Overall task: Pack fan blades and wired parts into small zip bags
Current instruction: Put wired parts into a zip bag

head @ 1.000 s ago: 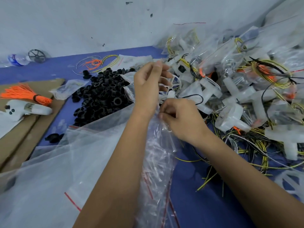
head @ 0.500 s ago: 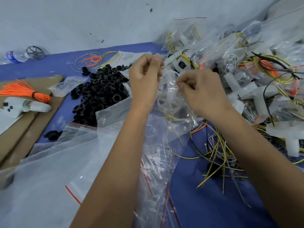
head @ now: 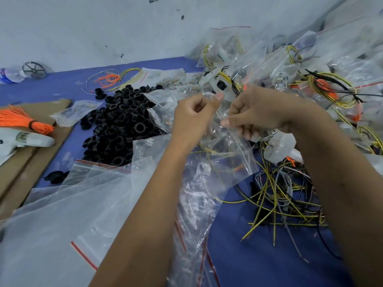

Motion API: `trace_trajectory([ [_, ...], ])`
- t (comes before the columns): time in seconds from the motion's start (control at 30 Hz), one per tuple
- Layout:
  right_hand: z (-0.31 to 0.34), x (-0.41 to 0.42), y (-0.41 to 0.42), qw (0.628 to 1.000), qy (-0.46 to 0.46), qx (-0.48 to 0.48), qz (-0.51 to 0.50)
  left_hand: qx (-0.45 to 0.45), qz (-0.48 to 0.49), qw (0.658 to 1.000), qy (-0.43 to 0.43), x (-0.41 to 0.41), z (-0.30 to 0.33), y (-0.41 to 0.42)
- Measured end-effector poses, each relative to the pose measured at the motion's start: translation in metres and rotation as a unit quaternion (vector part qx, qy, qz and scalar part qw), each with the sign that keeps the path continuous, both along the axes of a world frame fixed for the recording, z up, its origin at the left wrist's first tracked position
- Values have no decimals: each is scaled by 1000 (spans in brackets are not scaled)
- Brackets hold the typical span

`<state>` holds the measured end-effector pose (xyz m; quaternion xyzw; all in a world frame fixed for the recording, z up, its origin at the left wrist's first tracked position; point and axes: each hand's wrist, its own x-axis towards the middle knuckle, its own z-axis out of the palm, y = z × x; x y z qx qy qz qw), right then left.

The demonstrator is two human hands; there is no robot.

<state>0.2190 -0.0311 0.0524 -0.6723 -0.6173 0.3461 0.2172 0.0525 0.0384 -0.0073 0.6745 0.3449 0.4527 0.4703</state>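
Pinching the top edge of a small clear zip bag [head: 226,141] from both sides, the left hand [head: 192,119] and the right hand [head: 259,112] are seen raised above the blue table surface [head: 248,255]. The left thumb and forefinger are closed on the near-left part of the rim; the right fingers are curled round the opposite part — probably so that the mouth is kept taut for sealing or opening, though which cannot be told. Thin yellow wire is visible through the film inside the bag, along with a pale, translucent shape that may be a fan blade; this is not clear enough to confirm.

Materials noted:
- Bag film: thin, glossy, crinkled, limp below the grip.
- Loose yellow-and-black wires [head: 275,204]: stiff, springy strands, lying tangled on the table under the right forearm.
- Heap of filled clear bags with wires and white plastic parts [head: 300,65]: piled at far right against the wall, presumably finished units.
- Pile of small black plastic rings [head: 118,129]: matte, hard, heaped left of the hands.
- Stack of empty red-striped zip bags [head: 72,220]: laid flat at near left, within reach of the left hand, probably as the supply.
- Bundle of orange strands [head: 22,121]: fine, tied with a dark band, resting on brown cardboard [head: 31,160].
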Motion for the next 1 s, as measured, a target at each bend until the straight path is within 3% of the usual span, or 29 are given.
trace_trajectory([
  [0.23,1,0,-3,987,146,61,0,-40,-50,992,113,-5,15,6],
  [0.4,3,1,-5,973,222,70,10,-117,-86,988,56,-4,23,-1],
  [0.5,3,1,-2,969,232,84,-1,-128,-94,986,52,0,32,-5],
  [0.7,-2,3,-2,978,185,91,-13,-123,-98,970,185,15,48,-12],
  [0.83,1,6,-4,982,164,84,-29,-179,-140,961,155,5,55,-11],
  [1.0,0,13,-1,972,173,123,-104,-167,-110,968,150,-8,55,-5],
])
